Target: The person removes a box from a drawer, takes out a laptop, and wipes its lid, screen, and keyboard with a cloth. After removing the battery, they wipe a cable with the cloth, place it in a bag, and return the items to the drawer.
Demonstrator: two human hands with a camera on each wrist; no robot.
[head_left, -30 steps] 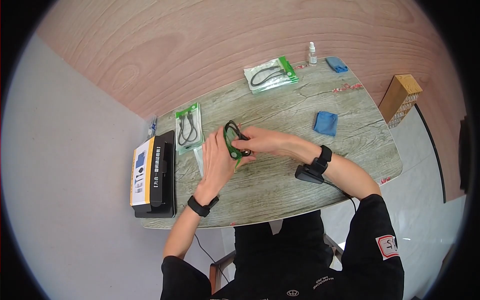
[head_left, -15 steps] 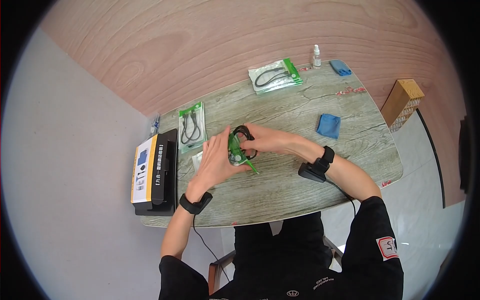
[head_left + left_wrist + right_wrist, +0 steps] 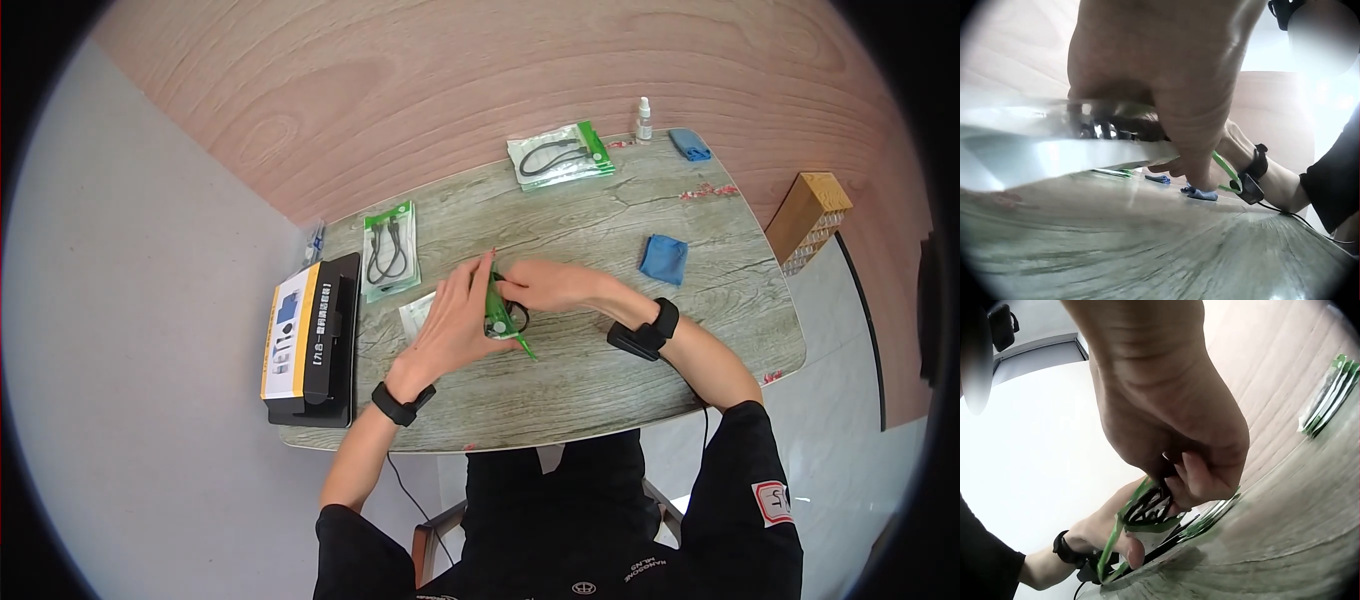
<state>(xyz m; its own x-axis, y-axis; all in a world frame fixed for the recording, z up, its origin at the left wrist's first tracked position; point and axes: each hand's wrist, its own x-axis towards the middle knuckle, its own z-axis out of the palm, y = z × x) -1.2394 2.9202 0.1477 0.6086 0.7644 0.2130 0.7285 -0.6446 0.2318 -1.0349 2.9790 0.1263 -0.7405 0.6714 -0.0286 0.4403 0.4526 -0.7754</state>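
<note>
My left hand (image 3: 452,318) grips a clear plastic bag with a green top (image 3: 497,312), its thumb at the near side of the opening. The bag's pale body (image 3: 1054,159) stretches away beneath that hand in the left wrist view. At the green mouth, my right hand (image 3: 552,287) has its fingers curled around a coiled black cable (image 3: 521,316). In the right wrist view the cable (image 3: 1150,505) overlaps the bag's mouth, and the fingertips are right at the green rim (image 3: 1110,547). Part of the coil is hidden behind the fingers.
Bagged cables lie in one stack (image 3: 390,255) at the left and another (image 3: 562,158) at the back. A black box (image 3: 308,345) stands at the left edge. Blue cloths (image 3: 664,259) and a small spray bottle (image 3: 644,120) are on the right part of the table (image 3: 600,390).
Both hands have shifted slightly right in the head view. The green bag top has turned more edge-on, and less of the black coil shows beside the right hand.
</note>
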